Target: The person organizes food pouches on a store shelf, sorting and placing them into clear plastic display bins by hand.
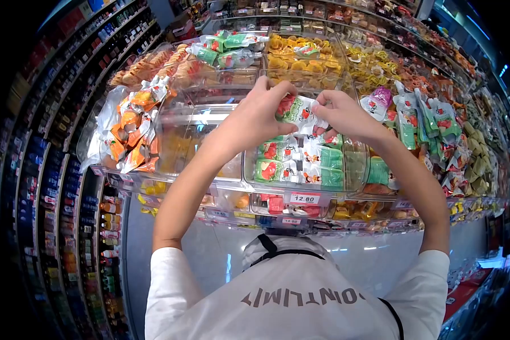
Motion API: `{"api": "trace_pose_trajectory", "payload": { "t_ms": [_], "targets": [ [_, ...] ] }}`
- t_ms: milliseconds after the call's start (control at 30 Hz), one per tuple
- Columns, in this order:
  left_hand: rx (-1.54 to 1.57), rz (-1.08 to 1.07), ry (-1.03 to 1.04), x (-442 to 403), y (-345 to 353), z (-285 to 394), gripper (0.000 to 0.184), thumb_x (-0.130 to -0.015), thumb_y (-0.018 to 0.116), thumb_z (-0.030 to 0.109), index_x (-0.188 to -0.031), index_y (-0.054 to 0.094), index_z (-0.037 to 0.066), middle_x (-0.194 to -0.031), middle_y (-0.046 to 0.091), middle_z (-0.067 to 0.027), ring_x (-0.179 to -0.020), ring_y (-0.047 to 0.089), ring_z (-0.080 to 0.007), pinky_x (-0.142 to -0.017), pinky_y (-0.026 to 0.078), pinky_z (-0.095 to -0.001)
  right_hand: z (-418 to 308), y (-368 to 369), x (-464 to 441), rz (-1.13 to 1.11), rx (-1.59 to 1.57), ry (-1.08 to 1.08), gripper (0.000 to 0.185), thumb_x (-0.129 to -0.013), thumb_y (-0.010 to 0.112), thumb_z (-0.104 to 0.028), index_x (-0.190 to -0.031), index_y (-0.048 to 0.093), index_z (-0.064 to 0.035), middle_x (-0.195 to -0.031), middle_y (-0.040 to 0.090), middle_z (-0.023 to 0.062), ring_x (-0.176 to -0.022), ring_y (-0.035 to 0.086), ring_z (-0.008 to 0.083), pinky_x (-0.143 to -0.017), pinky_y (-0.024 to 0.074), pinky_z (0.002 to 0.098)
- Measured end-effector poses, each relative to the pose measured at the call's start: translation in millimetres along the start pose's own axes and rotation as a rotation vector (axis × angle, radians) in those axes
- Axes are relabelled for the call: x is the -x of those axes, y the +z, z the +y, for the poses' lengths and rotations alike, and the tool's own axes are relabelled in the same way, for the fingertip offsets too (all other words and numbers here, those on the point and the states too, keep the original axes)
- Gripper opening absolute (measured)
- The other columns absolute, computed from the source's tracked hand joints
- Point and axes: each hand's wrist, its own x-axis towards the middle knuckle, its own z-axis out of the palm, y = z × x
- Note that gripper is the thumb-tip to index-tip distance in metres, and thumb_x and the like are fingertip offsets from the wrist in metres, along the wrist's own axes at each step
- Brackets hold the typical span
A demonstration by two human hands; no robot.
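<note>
Both hands are over a clear bin in the middle of the display. My left hand (266,112) has its fingers closed on the left end of a white and green pouch (298,112) with red fruit pictures. The pouch's right end is pinched by my right hand (341,113). Below them, similar green and white pouches (300,164) lie in rows in the bin, above a price tag (304,198) reading 12.80. The held pouch hides part of the bin's back.
Orange and white pouches (135,127) are heaped in the left bin. Green pouches (228,48) and yellow snacks (303,54) fill bins behind. More pouches (430,116) stand at the right. Bottle shelves (110,226) line the far left.
</note>
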Motion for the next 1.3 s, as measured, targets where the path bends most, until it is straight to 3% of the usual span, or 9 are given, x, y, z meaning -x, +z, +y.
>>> {"api": "trace_pose_trajectory", "payload": {
  "t_ms": [33, 167, 300, 400, 667, 900, 1100, 1200, 1300],
  "targets": [
    [-0.057, -0.062, 0.012, -2.9, 2.1, 2.3, 0.063, -0.086, 0.088, 0.015, -0.141, 0.058, 0.009, -0.125, 0.057, -0.0215, -0.104, 0.071, -0.0369, -0.092, 0.06, -0.0462, 4.0, 3.2, -7.5, -0.007, 0.059, 0.032, 0.026, -0.11, 0.061, -0.023, -0.114, 0.06, 0.0023, -0.098, 0.07, 0.0116, -0.084, 0.077, 0.0185, -0.06, 0.0628, 0.0299],
    [-0.298, -0.215, 0.146, -17.5, 30.7, -26.3, 0.061, -0.083, 0.08, 0.007, -0.139, 0.056, 0.008, -0.123, 0.061, -0.0264, -0.103, 0.072, -0.0483, -0.088, 0.061, -0.0538, 26.2, 17.3, -36.8, -0.033, 0.24, 0.131, 0.025, -0.106, 0.055, -0.015, -0.112, 0.061, 0.0085, -0.094, 0.074, 0.0192, -0.078, 0.079, 0.0247, -0.062, 0.0653, 0.035],
    [-0.623, -0.341, 0.154, -24.3, 43.3, -28.4, 0.057, -0.079, 0.076, 0.003, -0.133, 0.057, 0.01, -0.094, 0.073, -0.0208, -0.089, 0.076, -0.0453, -0.074, 0.062, -0.0545, 46.6, 24.9, -69.0, -0.097, 0.639, 0.021, 0.023, -0.096, 0.055, -0.006, -0.101, 0.067, 0.0127, -0.087, 0.077, 0.025, -0.072, 0.079, 0.0288, -0.063, 0.0644, 0.0401],
    [-0.744, -0.422, 0.128, -24.4, 50.7, -27.0, 0.062, -0.078, 0.078, 0.004, -0.135, 0.056, 0.011, -0.091, 0.075, -0.0192, -0.087, 0.077, -0.0412, -0.071, 0.062, -0.0497, 42.4, 30.8, -72.6, -0.153, 0.596, 0.08, 0.021, -0.091, 0.057, -0.004, -0.095, 0.07, 0.0121, -0.082, 0.077, 0.0246, -0.074, 0.08, 0.0296, -0.068, 0.0636, 0.0439],
    [-0.866, -0.24, 0.304, -17.8, 69.9, -41.6, 0.02, -0.09, 0.07, 0.009, -0.11, 0.07, 0.007, -0.097, 0.078, -0.014, -0.1, 0.078, -0.0339, -0.075, 0.063, -0.0458, 47.8, 33.5, -76.0, -0.3, 0.576, 0.02, 0.024, -0.09, 0.062, -0.008, -0.101, 0.07, 0.0117, -0.088, 0.079, 0.0224, -0.089, 0.081, 0.0322, -0.08, 0.0623, 0.0467],
    [-0.817, -0.486, 0.221, -28.3, 62.5, -27.7, 0.016, -0.092, 0.068, 0.008, -0.107, 0.068, 0.005, -0.097, 0.077, -0.0151, -0.098, 0.078, -0.0347, -0.074, 0.065, -0.0441, -11.5, -46.0, 1.4, -0.033, 0.585, -0.403, 0.03, -0.102, 0.063, -0.021, -0.121, 0.071, 0.0004, -0.102, 0.076, 0.02, -0.098, 0.075, 0.0308, -0.085, 0.0583, 0.0439],
    [-0.799, -0.574, 0.162, -37.5, 53.2, -9.4, 0.028, -0.093, 0.072, 0.013, -0.12, 0.068, 0.007, -0.116, 0.071, -0.017, -0.11, 0.075, -0.035, -0.085, 0.064, -0.0455, -17.7, -95.9, 102.5, 0.056, 0.708, -0.197, 0.027, -0.101, 0.071, -0.018, -0.122, 0.068, -0.0013, -0.102, 0.075, 0.0171, -0.094, 0.074, 0.029, -0.082, 0.0577, 0.041],
    [-0.683, -0.358, 0.355, -37.1, 50.9, 27.2, 0.027, -0.094, 0.073, 0.019, -0.118, 0.069, 0.008, -0.112, 0.07, -0.0135, -0.106, 0.074, -0.0323, -0.08, 0.063, -0.0439, 15.6, -104.2, 135.7, 0.096, 0.776, -0.268, 0.031, -0.095, 0.079, -0.015, -0.121, 0.068, -0.0026, -0.1, 0.074, 0.0151, -0.095, 0.073, 0.0313, -0.082, 0.057, 0.0427],
    [-0.477, -0.165, 0.603, -43.1, 59.4, 64.6, 0.027, -0.093, 0.076, 0.021, -0.115, 0.069, 0.006, -0.108, 0.069, -0.0112, -0.101, 0.071, -0.0298, -0.077, 0.061, -0.0431, 35.5, -92.2, 158.0, 0.092, 0.957, -0.194, 0.044, -0.085, 0.086, -0.02, -0.124, 0.069, -0.0067, -0.119, 0.071, 0.0104, -0.101, 0.073, 0.0337, -0.083, 0.057, 0.0465]
  ]
}}
